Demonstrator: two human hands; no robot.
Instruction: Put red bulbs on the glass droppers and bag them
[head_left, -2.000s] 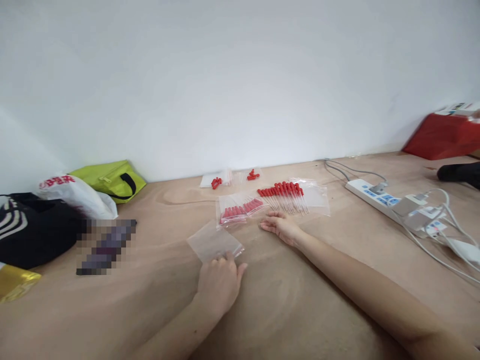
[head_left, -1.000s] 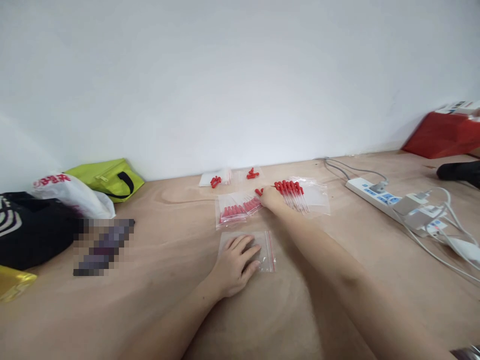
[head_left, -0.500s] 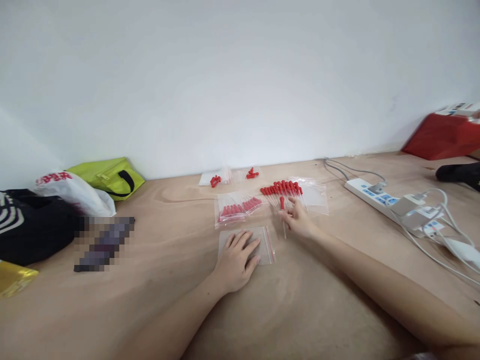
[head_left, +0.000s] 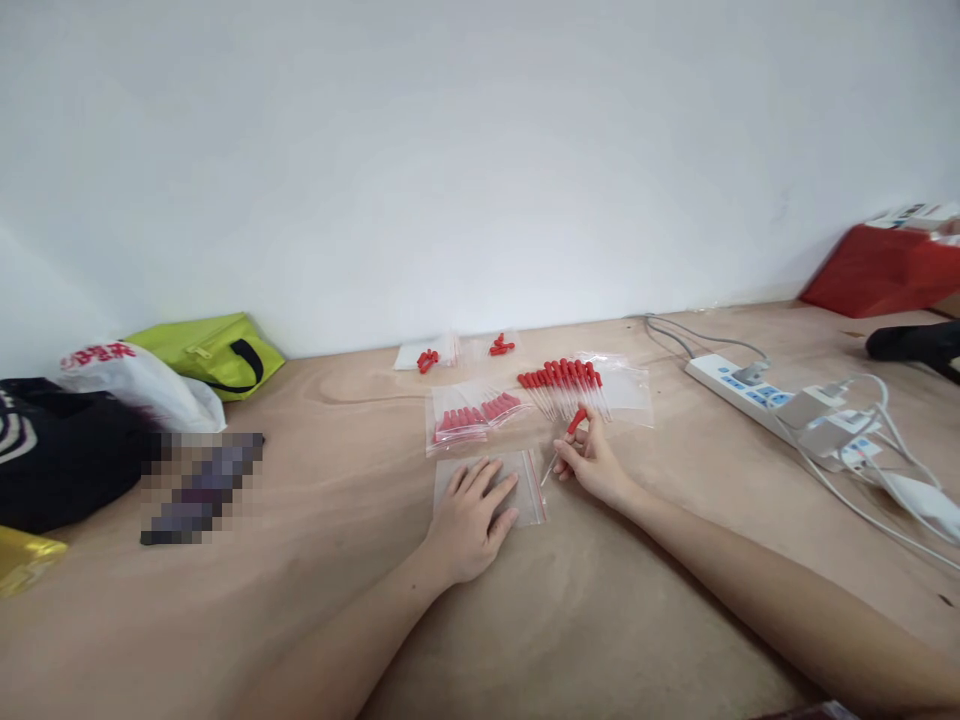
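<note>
My left hand [head_left: 471,520] lies flat with spread fingers on a clear zip bag [head_left: 527,488] that has a red seal line. Just right of that bag, my right hand [head_left: 590,458] pinches a dropper [head_left: 577,420] with a red rubber bulb and a thin clear stem. The stem slants down to the left, its tip close to the bag's sealed edge. Behind the right hand, several more red-bulbed droppers [head_left: 562,374] lie in a fanned row, partly over clear bags [head_left: 631,395]. Filled bags of droppers [head_left: 466,416] rest behind my left hand.
Loose red bulbs [head_left: 427,361] sit by small bags near the wall. A white power strip [head_left: 739,388] with chargers and cables lies at right, a red bag [head_left: 877,270] beyond it. At left are a lime pouch [head_left: 202,350], a white plastic bag [head_left: 142,380] and a black bag [head_left: 67,460].
My right hand has drawn the dropper slightly away from the row, and the dropper has tilted from near upright to slanting toward the bag. My left hand stays on the bag.
</note>
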